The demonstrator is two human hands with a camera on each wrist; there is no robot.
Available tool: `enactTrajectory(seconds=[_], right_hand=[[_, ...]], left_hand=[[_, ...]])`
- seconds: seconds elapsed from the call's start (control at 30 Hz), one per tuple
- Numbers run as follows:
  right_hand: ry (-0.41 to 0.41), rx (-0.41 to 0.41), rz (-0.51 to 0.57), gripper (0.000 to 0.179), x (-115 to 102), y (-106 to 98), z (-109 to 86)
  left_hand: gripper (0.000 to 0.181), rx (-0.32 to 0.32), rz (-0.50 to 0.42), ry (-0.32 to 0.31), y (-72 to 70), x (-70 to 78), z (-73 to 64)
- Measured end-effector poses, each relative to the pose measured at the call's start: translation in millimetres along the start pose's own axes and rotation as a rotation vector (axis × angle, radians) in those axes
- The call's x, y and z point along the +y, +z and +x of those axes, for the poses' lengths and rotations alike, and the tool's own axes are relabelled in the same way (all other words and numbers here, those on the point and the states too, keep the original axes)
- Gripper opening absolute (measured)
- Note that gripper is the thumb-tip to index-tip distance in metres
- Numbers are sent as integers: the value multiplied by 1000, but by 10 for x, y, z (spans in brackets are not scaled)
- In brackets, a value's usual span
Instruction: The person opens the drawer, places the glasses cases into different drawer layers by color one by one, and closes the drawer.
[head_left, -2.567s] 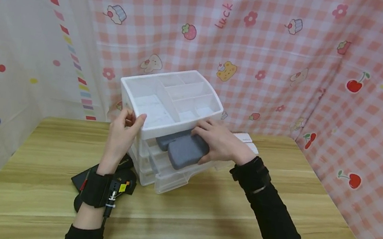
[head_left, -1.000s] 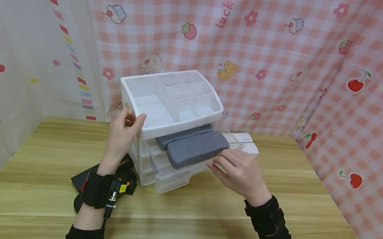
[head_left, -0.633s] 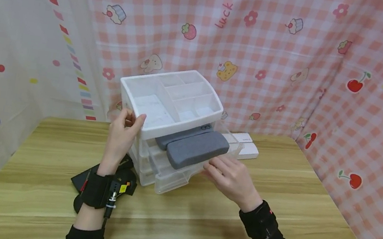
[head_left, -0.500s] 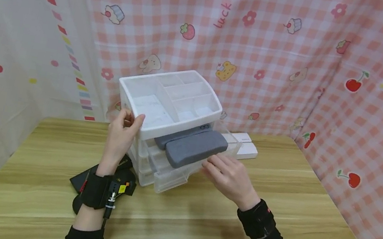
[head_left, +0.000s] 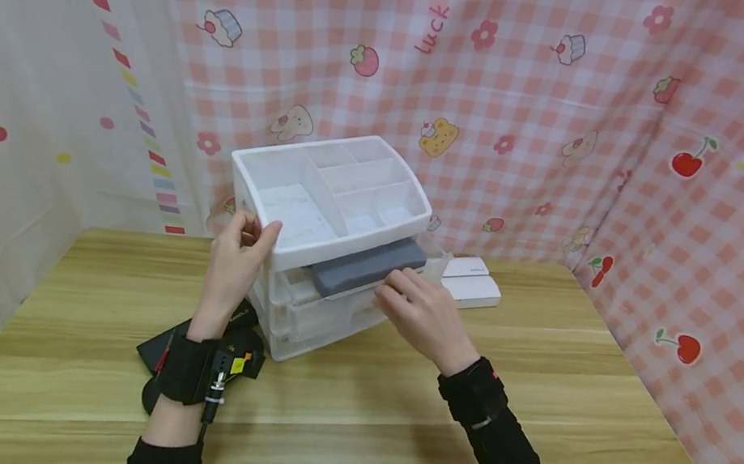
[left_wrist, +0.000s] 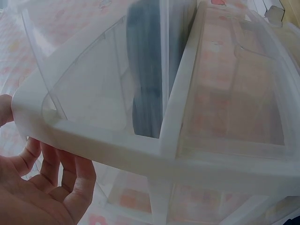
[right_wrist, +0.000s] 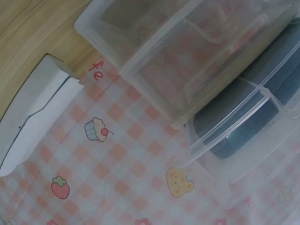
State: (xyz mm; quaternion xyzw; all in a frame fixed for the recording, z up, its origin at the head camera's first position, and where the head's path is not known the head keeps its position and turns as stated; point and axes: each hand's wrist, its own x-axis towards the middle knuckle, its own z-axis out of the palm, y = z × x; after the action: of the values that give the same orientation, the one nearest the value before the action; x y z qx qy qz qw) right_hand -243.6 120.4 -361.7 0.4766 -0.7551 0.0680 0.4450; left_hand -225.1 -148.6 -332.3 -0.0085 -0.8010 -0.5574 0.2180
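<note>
A white plastic drawer organizer (head_left: 252, 196) with a divided top tray stands on the table. My left hand (head_left: 239, 263) grips its front left corner, thumb on the rim; the left wrist view shows the fingers (left_wrist: 77, 180) curled under the edge. The clear upper drawer (head_left: 337, 310) sticks out a little. Inside it lies a grey glasses case (head_left: 369, 266), partly under the tray; the case (right_wrist: 234, 115) also shows through the clear plastic in the right wrist view. My right hand (head_left: 420, 314) pinches the drawer's front edge with curled fingers, its fingertips partly hidden.
A white box (head_left: 472, 288) lies on the table right of the organizer. Black items (head_left: 242, 346), partly behind the left wrist, lie at its left. A pink checked curtain (head_left: 496, 105) hangs close behind. Wooden tabletop (head_left: 337, 440) extends in front.
The upper drawer has slid inward under the top tray, carrying the grey glasses case with it. My right hand let go of the case, took the drawer front and moved inward. The left hand stays put.
</note>
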Motion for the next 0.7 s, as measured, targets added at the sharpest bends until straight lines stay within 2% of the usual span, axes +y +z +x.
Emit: enactTrajectory(seconds=[0.27, 0.47, 0.7], right_hand=[[26, 12, -7, 14, 50, 167, 102], [47, -23, -27, 9, 57, 219, 155], [58, -38, -34, 20, 57, 250, 182]], left_hand=[[29, -5, 10, -3, -3, 10, 4], [28, -2, 6, -1, 0, 11, 10], [27, 8, 1, -3, -6, 10, 10]])
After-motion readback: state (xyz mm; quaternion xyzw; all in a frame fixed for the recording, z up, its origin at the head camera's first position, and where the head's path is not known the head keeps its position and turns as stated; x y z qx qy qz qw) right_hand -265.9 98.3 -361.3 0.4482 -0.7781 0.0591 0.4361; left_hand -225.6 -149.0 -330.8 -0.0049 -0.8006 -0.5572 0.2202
